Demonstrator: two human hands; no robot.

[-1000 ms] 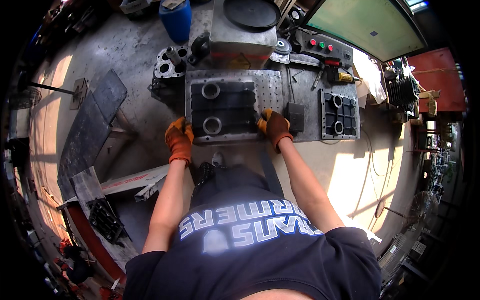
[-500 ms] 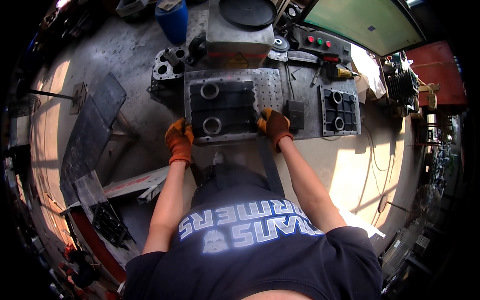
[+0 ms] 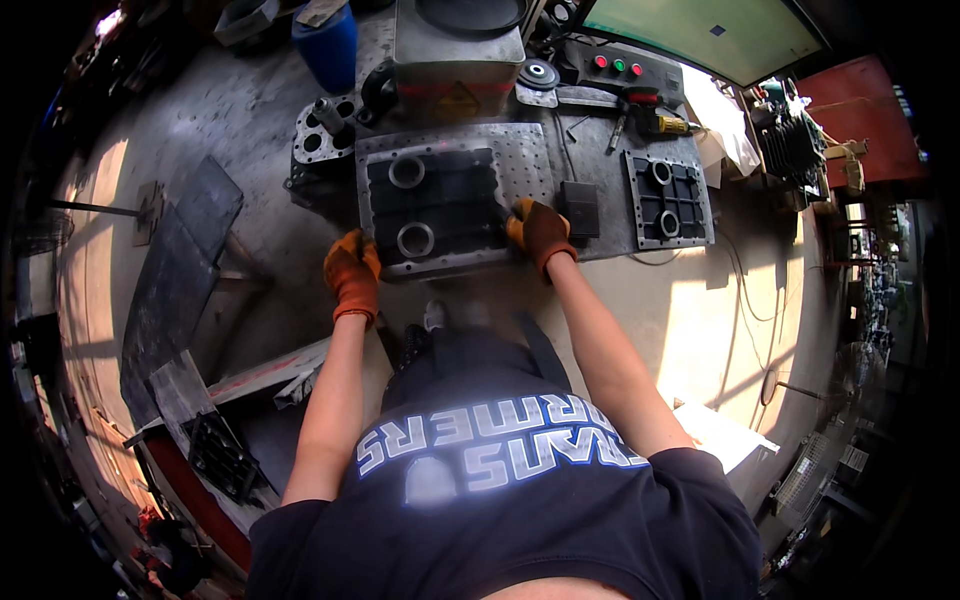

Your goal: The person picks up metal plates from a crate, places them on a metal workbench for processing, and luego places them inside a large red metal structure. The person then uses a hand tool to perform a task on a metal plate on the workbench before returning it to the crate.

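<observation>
A black ribbed metal cover (image 3: 455, 195) with a pale machined rim and two bare round rings lies on a perforated metal plate (image 3: 528, 160) on the bench. My left hand (image 3: 352, 272), in an orange-brown work glove, is closed at the cover's front left corner, its fingertips partly hidden. At the right side of the cover, my right hand (image 3: 541, 235) in a matching glove has its fingers bent round the edge. A dark strip (image 3: 543, 350) hangs below the right glove, near my trousers. A similar smaller-looking cover (image 3: 669, 200) lies farther right on the bench.
Behind the plate stands a metal box (image 3: 455, 65). A drilled metal block (image 3: 325, 140) is at its left, near a blue drum (image 3: 326, 50). Toward the right are a black box (image 3: 580, 208), a yellow-handled power tool (image 3: 665, 124) and a button panel (image 3: 625, 72).
The whole scene has shifted slightly left and up in the picture. Both hands stay at the cover's sides. The dark strip's upper end now sits lower, apart from the right glove.
</observation>
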